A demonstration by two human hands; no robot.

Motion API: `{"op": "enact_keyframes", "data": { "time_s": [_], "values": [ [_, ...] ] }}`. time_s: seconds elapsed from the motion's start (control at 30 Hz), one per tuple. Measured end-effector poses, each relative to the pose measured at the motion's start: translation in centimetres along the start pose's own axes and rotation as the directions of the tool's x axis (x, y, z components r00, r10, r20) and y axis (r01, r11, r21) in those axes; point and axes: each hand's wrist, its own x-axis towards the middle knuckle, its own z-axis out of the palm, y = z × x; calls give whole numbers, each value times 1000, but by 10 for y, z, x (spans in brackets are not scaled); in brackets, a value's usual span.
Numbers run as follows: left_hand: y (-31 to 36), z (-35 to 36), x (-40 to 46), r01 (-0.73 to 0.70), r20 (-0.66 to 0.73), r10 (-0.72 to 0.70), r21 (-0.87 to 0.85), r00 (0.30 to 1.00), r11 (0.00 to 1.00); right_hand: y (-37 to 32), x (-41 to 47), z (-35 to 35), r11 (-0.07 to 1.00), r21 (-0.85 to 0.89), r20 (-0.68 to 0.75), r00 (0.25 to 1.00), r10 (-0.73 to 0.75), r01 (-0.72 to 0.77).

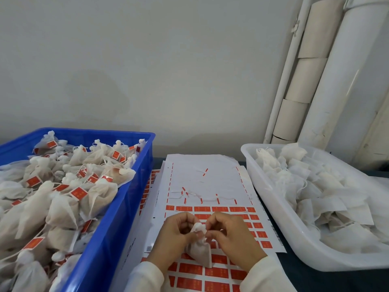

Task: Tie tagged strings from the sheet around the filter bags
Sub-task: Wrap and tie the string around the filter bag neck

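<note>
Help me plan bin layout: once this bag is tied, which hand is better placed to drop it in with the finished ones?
Left, probably. The blue bin of tagged bags sits on the left hand's side, while the right hand is nearer the white tub of untied bags. Both hands now pinch the filter bag's neck.

Wall: plain, pale grey-white, filling the far upper part of the view behind the table.
Table surface: dark, showing at near right and in a narrow strip at the far edge by the wall.
White pipe: thick, upright at far right, slightly scuffed toward its lower part.
Beige rolls: tube-shaped pieces, possibly cardboard cores, stacked end to end just left of the thick pipe and leaning with it.
Thin white pipe: slim, running alongside the left of the beige stack, with a small clip near its top.
</note>
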Motion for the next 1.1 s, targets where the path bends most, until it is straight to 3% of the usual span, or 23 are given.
{"op": "enact_keyframes", "data": {
  "time_s": [0.17,0.63,0.9,1.1],
  "values": [
    [0,-4,1,-51,33,50,29,998,998,2,-3,-1,990,-126,50,997,-57,62],
    [-1,-5,4,56,47,-53,-63,997,996,0,-6,-9,998,18,-8,998,-58,58],
    [-1,-5,3,31,65,-25,-90,998,995,-11,-5,-5,971,219,-153,986,-64,97],
    [1,-4,1,10,79,-5,-64,997,998,-12,-4,1,982,181,-176,984,-27,59]
  ]
}}
